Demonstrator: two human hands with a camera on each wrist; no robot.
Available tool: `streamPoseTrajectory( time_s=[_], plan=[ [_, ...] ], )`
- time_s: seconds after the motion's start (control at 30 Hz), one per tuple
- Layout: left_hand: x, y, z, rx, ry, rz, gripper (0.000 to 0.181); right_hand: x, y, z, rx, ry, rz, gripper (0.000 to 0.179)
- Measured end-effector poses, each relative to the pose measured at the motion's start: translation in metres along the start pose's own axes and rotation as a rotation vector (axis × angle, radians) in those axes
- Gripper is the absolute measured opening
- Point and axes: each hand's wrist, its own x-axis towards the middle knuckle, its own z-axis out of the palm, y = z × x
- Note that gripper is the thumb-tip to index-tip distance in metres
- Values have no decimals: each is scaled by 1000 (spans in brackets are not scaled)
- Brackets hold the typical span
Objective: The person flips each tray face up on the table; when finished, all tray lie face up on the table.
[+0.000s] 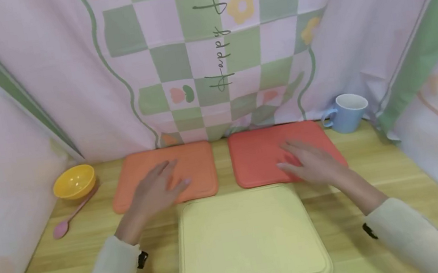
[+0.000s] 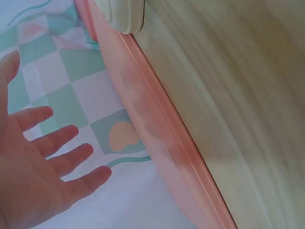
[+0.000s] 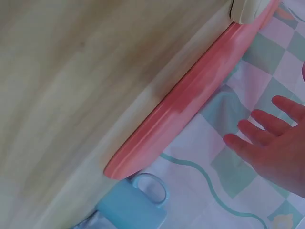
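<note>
My left hand (image 1: pixel 154 189) hovers above the orange cutting board (image 1: pixel 199 173), its fingers spread and holding nothing. In the left wrist view that hand (image 2: pixel 43 167) is apart from the board, whose edge (image 2: pixel 162 124) runs diagonally. Over the red cutting board (image 1: pixel 253 159) is my right hand (image 1: pixel 313 162), fingers extended, nothing in it. The right wrist view shows this hand (image 3: pixel 274 143) with a gap to the red board (image 3: pixel 186 100). A pale yellow cutting board (image 1: pixel 248 241) lies in front, between my forearms.
At the left stand a yellow bowl (image 1: pixel 75 183) and, beside it, a pink spoon (image 1: pixel 72 217). A light blue mug (image 1: pixel 346 114) is at the back right. Printed curtains (image 1: pixel 205 52) hang behind and at both sides of the wooden table (image 1: pixel 379 168).
</note>
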Motion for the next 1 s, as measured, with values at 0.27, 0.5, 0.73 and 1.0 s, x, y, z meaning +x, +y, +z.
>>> streamPoseTrajectory(
  time_s=[0.27,0.5,0.73,1.0],
  plan=[
    [-13,-4,-2,-167,-7,32,77,-16,5,6,172,-24,-5,65],
    [-25,-13,-3,-376,-15,5,67,-20,11,9,302,-39,-25,55],
    [-33,-21,-2,-470,-30,-40,51,-22,15,9,455,-133,-14,44],
    [-39,-25,0,-588,-114,-124,47,-26,20,13,676,-239,205,46]
  ],
)
